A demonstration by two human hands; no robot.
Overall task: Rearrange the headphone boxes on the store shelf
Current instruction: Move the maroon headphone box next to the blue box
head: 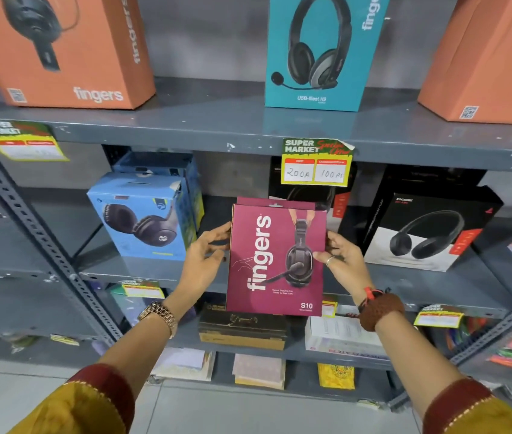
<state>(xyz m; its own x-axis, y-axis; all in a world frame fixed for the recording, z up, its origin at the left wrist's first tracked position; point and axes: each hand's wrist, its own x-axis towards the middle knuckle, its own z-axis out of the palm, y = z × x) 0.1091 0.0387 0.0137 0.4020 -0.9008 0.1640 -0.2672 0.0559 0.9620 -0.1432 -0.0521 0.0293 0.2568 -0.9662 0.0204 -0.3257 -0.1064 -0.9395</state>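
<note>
A maroon "fingers" S10 headphone box (267,270) is held upright in front of the middle shelf (154,270). My left hand (204,261) grips its left edge and my right hand (342,261) grips its right edge. A second maroon box (251,201) shows just behind its top. On the same shelf stand a blue headphone box (142,214) to the left and a black-and-white headphone box (426,233) to the right. The top shelf carries an orange box (60,48), a teal box (323,51) and another orange box (492,64).
A price tag (315,162) hangs from the top shelf's edge above the held box. A black box (306,189) stands at the back behind it. The lower shelf holds a dark box (242,330) and a white box (342,336). A perforated upright (38,233) runs along the left.
</note>
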